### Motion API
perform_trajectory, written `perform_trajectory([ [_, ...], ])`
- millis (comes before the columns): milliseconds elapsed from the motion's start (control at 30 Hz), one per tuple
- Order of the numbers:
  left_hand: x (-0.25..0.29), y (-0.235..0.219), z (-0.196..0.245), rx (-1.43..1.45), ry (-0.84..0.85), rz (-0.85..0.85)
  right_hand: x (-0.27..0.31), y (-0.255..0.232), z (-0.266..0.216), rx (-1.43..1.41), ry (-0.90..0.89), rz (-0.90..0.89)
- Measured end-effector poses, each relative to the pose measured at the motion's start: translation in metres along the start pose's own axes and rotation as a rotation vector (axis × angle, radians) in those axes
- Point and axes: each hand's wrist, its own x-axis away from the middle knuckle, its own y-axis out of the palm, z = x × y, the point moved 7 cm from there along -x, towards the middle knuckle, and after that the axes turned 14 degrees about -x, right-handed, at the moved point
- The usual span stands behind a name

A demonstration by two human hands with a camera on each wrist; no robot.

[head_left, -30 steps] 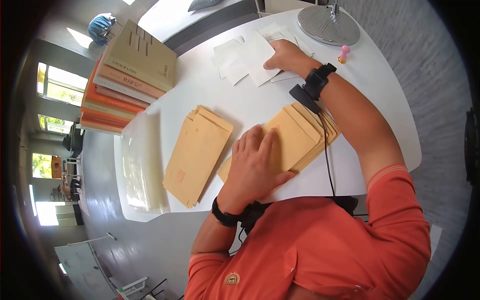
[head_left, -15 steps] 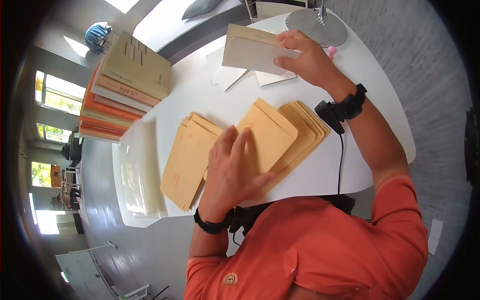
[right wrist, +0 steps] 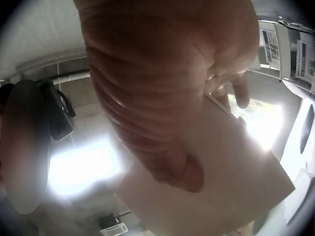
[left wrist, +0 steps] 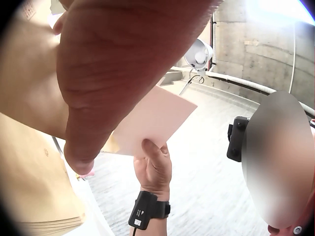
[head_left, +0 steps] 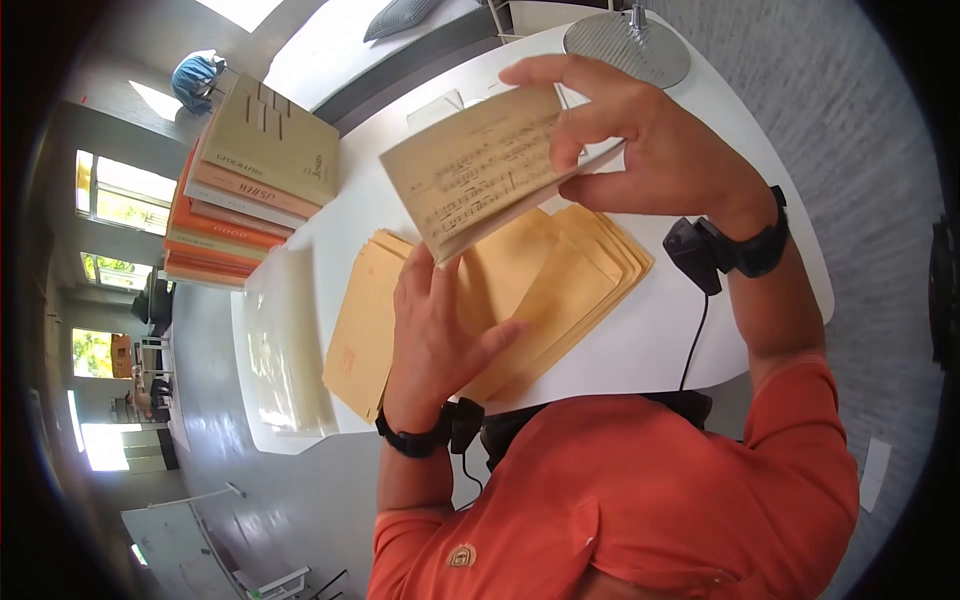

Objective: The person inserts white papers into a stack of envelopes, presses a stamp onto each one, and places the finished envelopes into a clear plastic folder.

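My right hand [head_left: 650, 140] pinches a card [head_left: 470, 165] printed with rows of music notation, raised and tilted above the table. Its pale back shows in both wrist views. Just below the card's lower corner, my left hand [head_left: 430, 340] rests on a tan paper envelope, fingers extended and thumb spread to the side. That envelope lies on a fanned stack of envelopes [head_left: 610, 285], partly hidden under the card. To the left sits a second stack of tan envelopes [head_left: 360, 325] with small red marks.
A clear plastic sheet [head_left: 285, 350] covers the table's left end. Tall books [head_left: 265, 150] stand in a row behind it. A round metal base [head_left: 630, 55] is at the far right, and pale paper [head_left: 437, 108] lies behind the raised card.
My right hand has lifted the card off the pile of pale papers and brought it toward my left hand, turning its printed side up. My left hand has shifted left with the top envelope.
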Motion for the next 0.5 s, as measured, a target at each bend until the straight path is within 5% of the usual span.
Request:
perform_trajectory([
  [167,-0.005,-0.012,0.018,-0.023,0.097,0.065,0.006,0.001,0.015,-0.043,0.190,-0.123],
  [233,-0.001,-0.010,0.017,-0.051,0.076,0.055,0.008,0.003,0.028,-0.005,0.470,-0.244],
  [367,0.005,-0.010,0.007,-0.086,0.051,0.061,0.005,-0.015,0.020,-0.033,0.356,-0.072],
  [433,0.009,-0.010,0.001,-0.046,0.033,0.060,0.005,-0.039,0.011,-0.107,0.081,0.248],
  [500,0.014,-0.011,-0.005,0.012,0.003,0.062,0.006,-0.050,0.005,-0.164,0.147,0.254],
])
